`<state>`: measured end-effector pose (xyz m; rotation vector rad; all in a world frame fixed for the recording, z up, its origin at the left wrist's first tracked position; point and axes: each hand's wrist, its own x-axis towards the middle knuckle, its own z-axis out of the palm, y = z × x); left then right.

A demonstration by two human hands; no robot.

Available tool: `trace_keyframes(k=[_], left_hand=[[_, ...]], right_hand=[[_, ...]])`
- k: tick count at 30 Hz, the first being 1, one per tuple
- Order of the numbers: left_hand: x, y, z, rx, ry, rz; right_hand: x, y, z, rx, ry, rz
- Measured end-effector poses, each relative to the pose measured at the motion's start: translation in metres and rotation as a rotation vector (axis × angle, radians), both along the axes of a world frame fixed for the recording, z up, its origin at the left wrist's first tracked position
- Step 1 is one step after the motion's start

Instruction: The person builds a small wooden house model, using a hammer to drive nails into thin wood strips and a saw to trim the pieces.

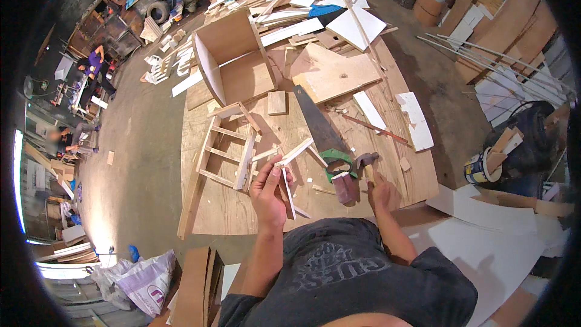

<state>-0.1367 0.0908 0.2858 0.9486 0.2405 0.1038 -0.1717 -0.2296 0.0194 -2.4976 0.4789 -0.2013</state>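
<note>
My left hand [268, 197] pinches a joint of a small frame made of thin wooden strips [296, 151], holding it above the near edge of the worktable [275, 209]. My right hand [382, 195] is wrapped round the handle of a claw hammer [367, 159], its head pointing away from me. Between my hands lie a handsaw [316, 120] with a green handle and a reddish-brown block [345, 188]. Left of my left hand a ladder-like wooden frame [225, 154] rests on the table.
An open plywood box [235, 54] stands on the table's far left, with a small wood block [276, 103] before it. Plywood offcuts [336, 71] and white boards [414, 121] lie around. Scrap wood is heaped at the back. A white bucket [482, 166] stands at right; two people sit or stand far left.
</note>
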Motion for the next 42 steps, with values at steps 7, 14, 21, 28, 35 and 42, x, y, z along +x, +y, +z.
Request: trace_keyframes(k=[7,14,21,28,35,42], left_hand=[[0.000,0.024,0.014,-0.060,0.014,-0.021],[0.015,0.051,0.023,-0.140,0.013,-0.189],[0.019,0.078,0.013,-0.290,0.117,-0.424],[0.020,0.096,-0.001,-0.215,0.128,-0.507],[-0.016,0.101,-0.048,0.438,0.057,-0.309],[-0.055,0.068,-0.067,0.574,-0.058,-0.291]], right_hand=[[0.000,0.020,0.046,-0.127,0.146,0.061],[0.013,0.076,0.150,0.479,-0.153,0.243],[-0.009,0.119,0.219,0.739,-0.199,0.444],[-0.021,0.142,0.248,0.900,-0.101,0.387],[0.002,0.140,0.239,1.044,-0.381,0.285],[0.027,0.135,0.230,1.199,-0.436,0.127]])
